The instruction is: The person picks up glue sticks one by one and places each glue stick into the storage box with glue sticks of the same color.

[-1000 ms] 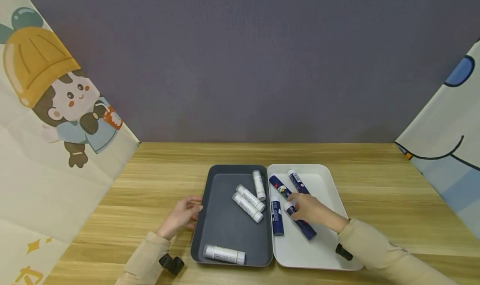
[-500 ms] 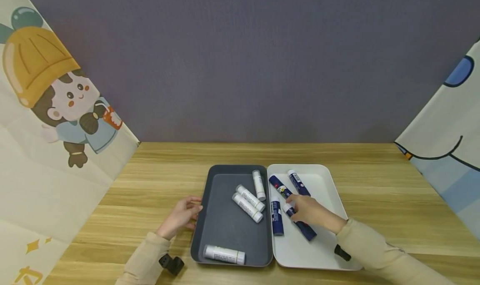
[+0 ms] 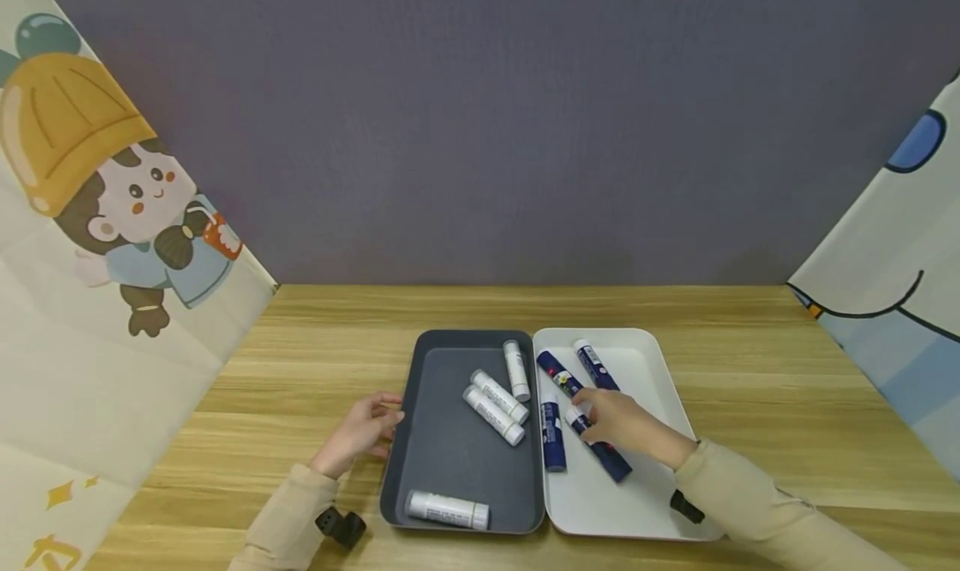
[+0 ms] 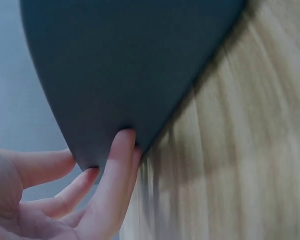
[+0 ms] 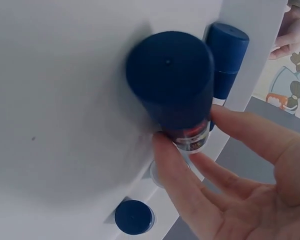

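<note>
My right hand pinches a dark blue glue stick between thumb and fingers, over the white tray. In the right wrist view its blue end faces the camera, and the fingertips sit around its lower part. Three other blue glue sticks lie about that hand: one upright-lying to its left, one behind, one at the back. My left hand rests with extended fingers against the left side of the dark grey tray; in the left wrist view the fingertips touch its outer wall.
Inside the grey tray lie several white glue sticks: a group at the right and one along the front. Both trays stand side by side on the wooden table. A dark grey panel rises behind.
The held glue stick has shifted very slightly leftward with my right hand. My left hand stays at the grey tray's side.
</note>
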{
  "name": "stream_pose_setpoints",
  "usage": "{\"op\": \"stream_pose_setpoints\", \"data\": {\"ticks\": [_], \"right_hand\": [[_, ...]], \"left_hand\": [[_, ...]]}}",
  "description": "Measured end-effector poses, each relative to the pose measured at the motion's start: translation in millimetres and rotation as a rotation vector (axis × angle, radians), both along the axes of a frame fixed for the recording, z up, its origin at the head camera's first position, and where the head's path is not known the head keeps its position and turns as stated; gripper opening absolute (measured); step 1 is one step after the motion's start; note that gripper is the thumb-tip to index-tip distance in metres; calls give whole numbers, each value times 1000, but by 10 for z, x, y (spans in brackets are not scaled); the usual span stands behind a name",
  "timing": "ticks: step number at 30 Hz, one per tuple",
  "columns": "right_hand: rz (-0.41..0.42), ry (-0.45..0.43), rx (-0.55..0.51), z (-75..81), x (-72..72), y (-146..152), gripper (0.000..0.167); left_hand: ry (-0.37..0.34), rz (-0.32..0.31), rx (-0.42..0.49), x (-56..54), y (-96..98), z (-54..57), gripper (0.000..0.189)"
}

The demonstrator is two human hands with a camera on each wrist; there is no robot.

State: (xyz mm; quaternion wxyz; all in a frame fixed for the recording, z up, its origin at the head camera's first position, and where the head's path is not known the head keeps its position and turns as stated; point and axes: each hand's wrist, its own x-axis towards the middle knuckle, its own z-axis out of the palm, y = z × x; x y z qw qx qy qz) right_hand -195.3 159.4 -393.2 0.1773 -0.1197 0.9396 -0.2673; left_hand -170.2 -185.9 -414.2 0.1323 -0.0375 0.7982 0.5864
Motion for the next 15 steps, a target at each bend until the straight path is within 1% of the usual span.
{"op": "stream_pose_setpoints", "data": {"ticks": [4,7,11,13,15], "right_hand": [[8,27,11,40,23,36,41],[17,45,-3,86,45,83,41],[67,95,-34,161,72,186,39],[77,130,-43,189,81,245,39],[75,164,-48,214,95,310,38]], "left_hand": [[5,-29,-1,7,-13,20,35],[10,-68,1,8,-32,41,36],[24,-108,-13,1,-68,54,35],[34,-109,-20,-7,-81,58,34],[50,-96,-42,-16,-93,63,32]]}}
